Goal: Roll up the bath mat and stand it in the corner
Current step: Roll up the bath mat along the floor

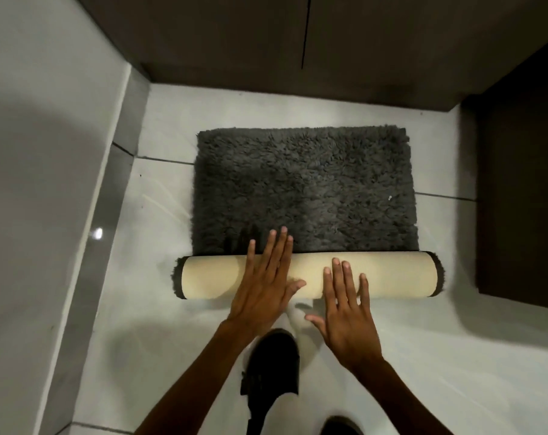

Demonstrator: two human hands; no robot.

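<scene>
Flanking the half-rolled bath mat [304, 186]: dark cabinet [523, 199], grey skirting [109, 196].

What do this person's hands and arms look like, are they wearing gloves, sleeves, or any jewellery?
Both are bare. The left hand and the right hand have no gloves, and no rings show on the fingers. No watch or bracelet appears at either wrist, and both forearms are uncovered down to the bottom edge of the picture, so no sleeves are in view. The fingernails look short and unpainted.
</scene>
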